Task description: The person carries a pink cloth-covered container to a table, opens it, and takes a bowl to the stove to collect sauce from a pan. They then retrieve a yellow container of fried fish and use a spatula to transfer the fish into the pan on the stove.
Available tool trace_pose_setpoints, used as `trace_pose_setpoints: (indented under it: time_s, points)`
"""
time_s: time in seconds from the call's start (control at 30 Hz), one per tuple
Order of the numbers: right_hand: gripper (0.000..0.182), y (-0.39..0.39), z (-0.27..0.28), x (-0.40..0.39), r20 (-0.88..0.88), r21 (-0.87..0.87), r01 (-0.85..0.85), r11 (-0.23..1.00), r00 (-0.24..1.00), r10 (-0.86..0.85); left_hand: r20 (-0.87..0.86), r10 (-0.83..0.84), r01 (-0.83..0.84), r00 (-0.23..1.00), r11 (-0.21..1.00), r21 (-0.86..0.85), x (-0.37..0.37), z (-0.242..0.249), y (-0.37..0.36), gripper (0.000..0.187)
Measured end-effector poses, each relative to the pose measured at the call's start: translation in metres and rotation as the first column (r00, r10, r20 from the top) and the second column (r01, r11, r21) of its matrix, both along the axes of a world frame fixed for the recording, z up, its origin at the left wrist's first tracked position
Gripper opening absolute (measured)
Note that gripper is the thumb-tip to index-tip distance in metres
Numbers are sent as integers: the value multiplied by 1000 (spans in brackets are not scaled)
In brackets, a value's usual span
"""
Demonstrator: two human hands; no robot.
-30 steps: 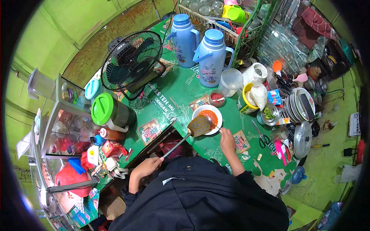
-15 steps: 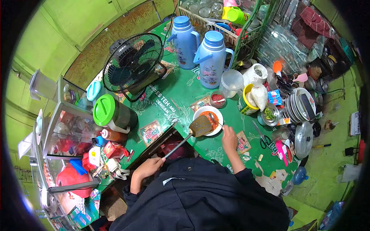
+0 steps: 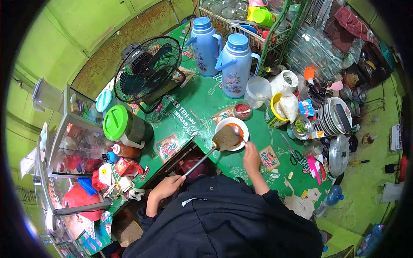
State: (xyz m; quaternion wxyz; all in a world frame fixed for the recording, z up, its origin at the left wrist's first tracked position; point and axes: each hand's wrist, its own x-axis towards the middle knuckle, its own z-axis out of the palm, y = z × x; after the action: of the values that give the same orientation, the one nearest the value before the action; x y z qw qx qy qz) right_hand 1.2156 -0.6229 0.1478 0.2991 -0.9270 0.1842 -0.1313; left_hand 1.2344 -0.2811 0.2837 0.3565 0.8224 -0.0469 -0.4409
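Observation:
My left hand [image 3: 170,185] is closed round the long handle of a metal spatula [image 3: 225,138], whose broad blade lies over the left part of a white bowl [image 3: 244,124]. Red-orange food [image 3: 236,128] shows inside the bowl. In my right hand [image 3: 252,158], closed at the bowl's lower right, is a small spoon [image 3: 243,140] with its head over the bowl's right side. Just behind the bowl stands a small container of red sauce [image 3: 242,110].
Two blue flasks [image 3: 234,73], a clear tub [image 3: 258,92] and a yellow bucket [image 3: 275,112] stand farther back. A black fan [image 3: 148,73] and a green-lidded jug [image 3: 124,127] are on the left. Scissors [image 3: 296,157] and stacked plates [image 3: 329,118] lie right.
My right hand has moved slightly down and left with the spoon. The spatula blade has shifted slightly, while my left hand has hardly moved.

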Motion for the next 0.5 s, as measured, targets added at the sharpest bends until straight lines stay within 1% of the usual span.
trace_pose_setpoints:
  time_s: [0.07, 0.13, 0.2, 0.23, 0.3, 0.33, 0.37, 0.4, 0.43, 0.5]
  points:
    - [17, -10, -4, -3, 55, 41, 76, 996, 995, -78, -5, 11, -11, 1000, 1000, 1, -1, 2, 0, 51]
    - [18, -9, -4, -8, 46, 41, 63, 997, 997, -64, -12, 18, -18, 1000, 1000, 1, -2, 1, 1, 51]
    - [21, 2, 5, -12, 0, 69, -88, 994, 996, 88, -22, 21, -21, 1000, 1000, 0, -3, -2, 2, 50]
    - [21, 10, 10, -13, -2, 68, -84, 994, 996, 85, -20, 32, -32, 999, 999, -13, -3, -5, 4, 50]
    - [20, 23, 18, -12, -77, 55, -178, 982, 980, 182, -17, 43, -43, 999, 999, -27, -4, -5, 2, 50]
    - [20, 23, 13, -12, -76, 54, -179, 982, 980, 183, -16, 50, -50, 999, 998, -49, -4, -2, 0, 45]
    - [18, 23, 5, -10, -47, 66, -101, 993, 993, 104, -14, 59, -60, 998, 996, -70, -4, 0, -1, 41]
    - [16, 22, -2, -8, -18, 82, -26, 996, 999, 27, -12, 65, -66, 998, 995, -71, -5, -1, -1, 41]
    - [16, 17, -8, -7, -14, 82, -32, 996, 999, 34, -17, 78, -79, 997, 994, -75, -5, -3, 1, 41]
    - [16, 3, -10, -7, -65, 94, 77, 993, 995, -71, -20, 93, -94, 995, 993, -77, -6, -8, 5, 41]
